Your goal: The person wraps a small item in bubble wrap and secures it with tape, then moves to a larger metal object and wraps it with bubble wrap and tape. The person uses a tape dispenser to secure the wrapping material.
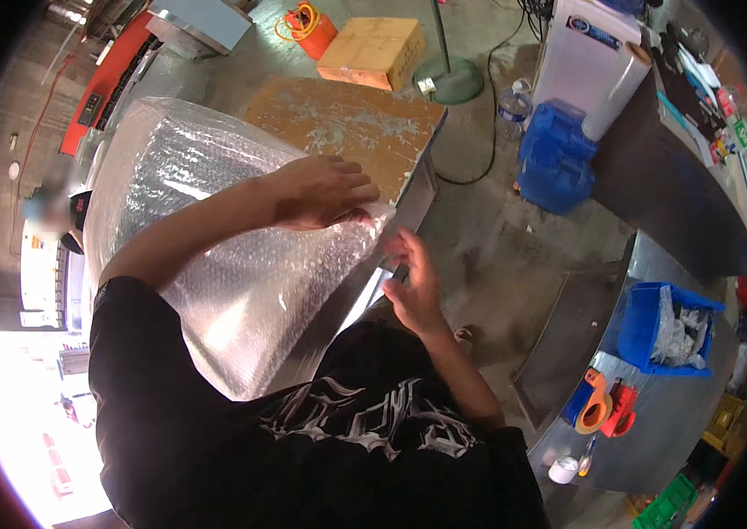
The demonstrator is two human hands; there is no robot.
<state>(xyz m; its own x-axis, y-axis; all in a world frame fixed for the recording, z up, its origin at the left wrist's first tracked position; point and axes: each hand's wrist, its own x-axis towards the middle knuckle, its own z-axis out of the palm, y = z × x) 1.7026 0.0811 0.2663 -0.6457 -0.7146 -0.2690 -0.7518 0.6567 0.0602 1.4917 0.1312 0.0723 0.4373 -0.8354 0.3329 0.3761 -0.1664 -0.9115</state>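
Observation:
A large sheet of clear bubble wrap [245, 264] drapes over a big boxy shape at the left; the covered object cannot be made out through it. My left hand [325, 192] reaches across the top, its fingers curled down around a gathered edge of the wrap. Just beside that edge, my right hand [416, 286] is slightly blurred, with thumb and fingers apart and nothing visible between them. Under the wrap stands a worn brown-topped table [360, 128], scraped pale in patches.
Behind the table are a cardboard box [373, 51], an orange gas cylinder [312, 35] and a green round stand base [448, 81]. Blue jugs [557, 159] stand by a workbench. On the right-hand bench sit a blue bin [642, 331] and tape dispensers [598, 406]. Another person [78, 220] is at far left.

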